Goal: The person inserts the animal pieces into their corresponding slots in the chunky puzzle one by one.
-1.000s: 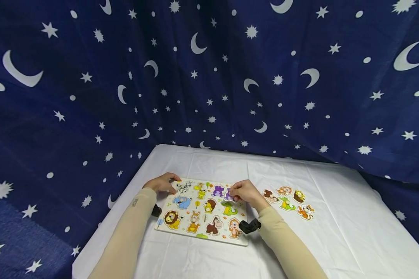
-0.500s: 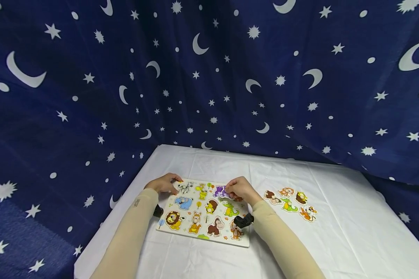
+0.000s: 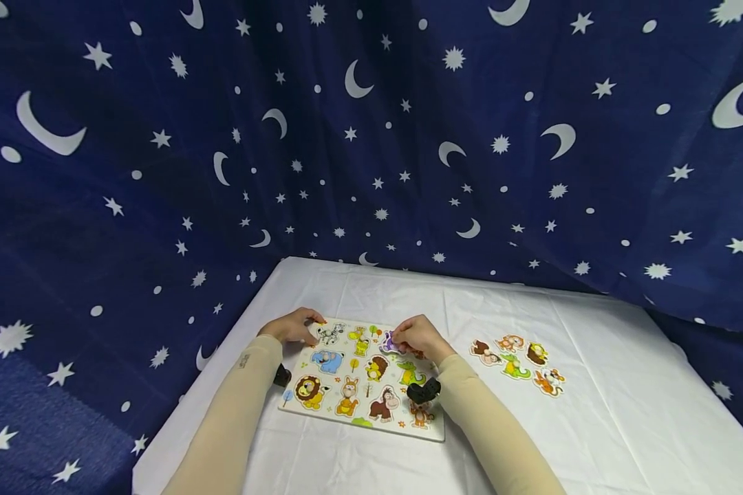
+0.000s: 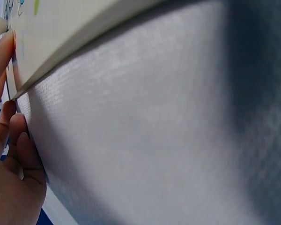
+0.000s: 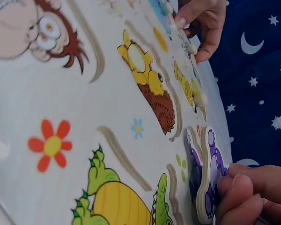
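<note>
The white puzzle board (image 3: 322, 412) with animal pictures lies on the white cloth. At its far-left corner my left hand (image 3: 291, 326) grips the edge, thumb on top; the left wrist view shows its fingers (image 4: 18, 133) at the rim. My right hand (image 3: 420, 335) pinches a purple animal piece (image 5: 209, 176) over the board's far right part. In the right wrist view the piece stands tilted at the purple picture, beside the green crocodile picture (image 5: 124, 204); whether it touches the board I cannot tell.
Several loose animal pieces lie in a cluster on the cloth right of the board, among them a green crocodile (image 3: 516, 367) and a tiger (image 3: 549, 382). A dark blue curtain (image 3: 371, 137) with moons and stars hangs behind the table.
My right hand has moved left with the purple piece, from beside the purple picture to over it. My left hand keeps its grip on the board's corner.
</note>
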The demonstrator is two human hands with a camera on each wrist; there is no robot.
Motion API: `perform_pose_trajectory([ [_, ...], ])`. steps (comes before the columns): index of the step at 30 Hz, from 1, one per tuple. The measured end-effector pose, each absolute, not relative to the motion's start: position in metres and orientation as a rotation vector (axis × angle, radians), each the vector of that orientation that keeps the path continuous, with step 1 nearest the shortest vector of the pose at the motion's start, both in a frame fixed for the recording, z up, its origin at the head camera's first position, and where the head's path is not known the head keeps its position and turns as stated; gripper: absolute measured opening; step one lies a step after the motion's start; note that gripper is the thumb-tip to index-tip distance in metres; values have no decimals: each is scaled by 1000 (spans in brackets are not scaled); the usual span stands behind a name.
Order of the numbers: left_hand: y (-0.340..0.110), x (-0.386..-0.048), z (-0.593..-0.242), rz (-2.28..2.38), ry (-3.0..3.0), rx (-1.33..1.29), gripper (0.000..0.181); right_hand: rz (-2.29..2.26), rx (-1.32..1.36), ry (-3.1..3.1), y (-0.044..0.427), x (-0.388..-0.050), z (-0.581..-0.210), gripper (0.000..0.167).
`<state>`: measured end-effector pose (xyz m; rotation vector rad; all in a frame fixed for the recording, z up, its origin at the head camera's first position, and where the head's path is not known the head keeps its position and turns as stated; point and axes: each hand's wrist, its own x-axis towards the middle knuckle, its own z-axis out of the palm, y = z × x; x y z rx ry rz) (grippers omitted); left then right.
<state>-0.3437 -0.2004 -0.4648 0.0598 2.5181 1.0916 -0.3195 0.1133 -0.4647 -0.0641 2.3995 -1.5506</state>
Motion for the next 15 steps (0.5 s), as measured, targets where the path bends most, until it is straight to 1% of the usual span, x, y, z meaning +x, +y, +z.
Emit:
perform_pose_trajectory([
  [15, -202, -346, -467, 1110, 2517, 42, 44, -1597, -84, 2355, 103, -326, -466, 9],
])
